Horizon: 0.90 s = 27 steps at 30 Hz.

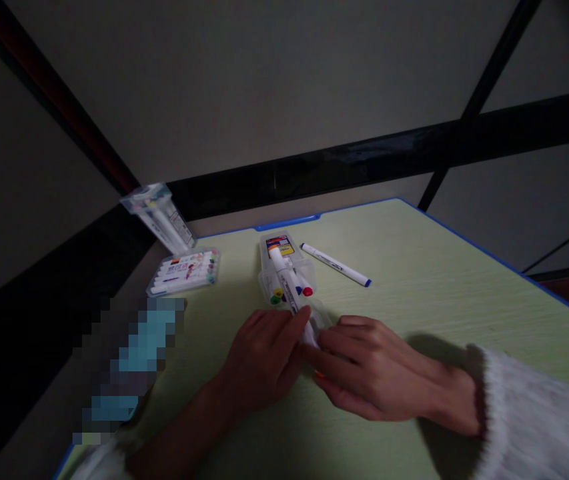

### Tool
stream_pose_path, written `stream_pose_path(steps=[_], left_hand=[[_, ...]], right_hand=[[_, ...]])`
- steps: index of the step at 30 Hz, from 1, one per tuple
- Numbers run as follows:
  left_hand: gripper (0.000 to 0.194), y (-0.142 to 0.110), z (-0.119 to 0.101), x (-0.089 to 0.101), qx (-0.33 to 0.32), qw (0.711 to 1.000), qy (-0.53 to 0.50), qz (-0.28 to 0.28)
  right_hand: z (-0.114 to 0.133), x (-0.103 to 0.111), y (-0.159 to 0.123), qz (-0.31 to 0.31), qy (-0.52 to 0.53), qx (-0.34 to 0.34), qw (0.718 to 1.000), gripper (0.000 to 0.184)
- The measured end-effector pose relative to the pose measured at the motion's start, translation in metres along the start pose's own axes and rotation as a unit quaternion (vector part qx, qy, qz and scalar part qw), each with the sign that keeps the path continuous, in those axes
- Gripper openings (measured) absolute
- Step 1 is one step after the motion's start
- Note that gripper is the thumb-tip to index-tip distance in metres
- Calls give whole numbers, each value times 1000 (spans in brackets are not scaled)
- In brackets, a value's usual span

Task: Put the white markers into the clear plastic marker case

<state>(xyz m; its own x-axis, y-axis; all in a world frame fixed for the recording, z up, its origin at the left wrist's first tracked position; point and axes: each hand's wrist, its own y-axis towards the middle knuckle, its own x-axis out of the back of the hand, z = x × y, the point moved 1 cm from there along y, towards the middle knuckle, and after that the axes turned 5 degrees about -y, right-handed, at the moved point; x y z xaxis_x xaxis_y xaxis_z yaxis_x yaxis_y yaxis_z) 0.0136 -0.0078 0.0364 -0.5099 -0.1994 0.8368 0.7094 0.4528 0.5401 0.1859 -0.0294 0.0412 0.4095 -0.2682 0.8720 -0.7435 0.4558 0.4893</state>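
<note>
A white marker slants toward me between my two hands. The fingers of my left hand are closed around its shaft. At its near end, my right hand is closed on the same marker, and a bit of orange shows under the fingers. Just beyond lies a clear plastic marker case with a coloured label. Red, yellow, green and blue marker ends show in it, partly behind the held marker. Its clear lid seems to hang toward my right hand. A blue-ended white marker lies loose to the case's right.
On the left, a flat clear box of markers lies in front of an upright clear marker box. Nearer me is a pixelated, light-blue object. The pale green table has a blue edge, with a dark-banded wall behind.
</note>
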Motion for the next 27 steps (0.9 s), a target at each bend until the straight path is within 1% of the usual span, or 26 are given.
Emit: stream_pose_path(steps=[5, 8, 11, 13, 14, 15, 16, 18, 19, 21, 24, 27], left_hand=[[28, 0, -1, 3, -25, 999, -6, -41], [25, 0, -4, 5, -53, 996, -16, -67], [21, 1, -7, 8, -90, 991, -21, -95], [19, 0, -9, 10, -117, 988, -24, -97], [18, 0, -10, 11, -130, 987, -25, -92], [17, 0, -11, 11, -140, 986, -25, -81], [16, 0, -11, 12, -148, 986, -24, -74], [16, -1, -12, 11, -156, 985, -23, -67], [16, -1, -11, 11, -158, 985, -24, -69], [16, -1, -11, 9, -158, 984, -24, -76], [16, 0, -10, 6, -150, 986, -19, -76], [15, 1, -9, 5, -137, 987, -13, -84]], right_hand=[[2, 3, 0, -63, 3, 39, 997, 23], [4, 7, 1, -102, 5, 73, 992, 23], [7, 9, 1, -116, 18, 116, 986, 22], [12, 9, -2, -125, 43, 138, 982, 21], [14, 9, -4, -138, 56, 141, 979, 21], [16, 8, -5, -135, 63, 131, 980, 17], [18, 8, -7, -156, 60, 96, 981, 16], [19, 7, -8, -179, 55, 65, 980, 20], [19, 7, -8, -166, 55, 76, 982, 21], [17, 8, -5, -146, 62, 125, 979, 22], [12, 11, -1, -145, 56, 134, 979, 28], [9, 11, 0, -136, 49, 133, 980, 29]])
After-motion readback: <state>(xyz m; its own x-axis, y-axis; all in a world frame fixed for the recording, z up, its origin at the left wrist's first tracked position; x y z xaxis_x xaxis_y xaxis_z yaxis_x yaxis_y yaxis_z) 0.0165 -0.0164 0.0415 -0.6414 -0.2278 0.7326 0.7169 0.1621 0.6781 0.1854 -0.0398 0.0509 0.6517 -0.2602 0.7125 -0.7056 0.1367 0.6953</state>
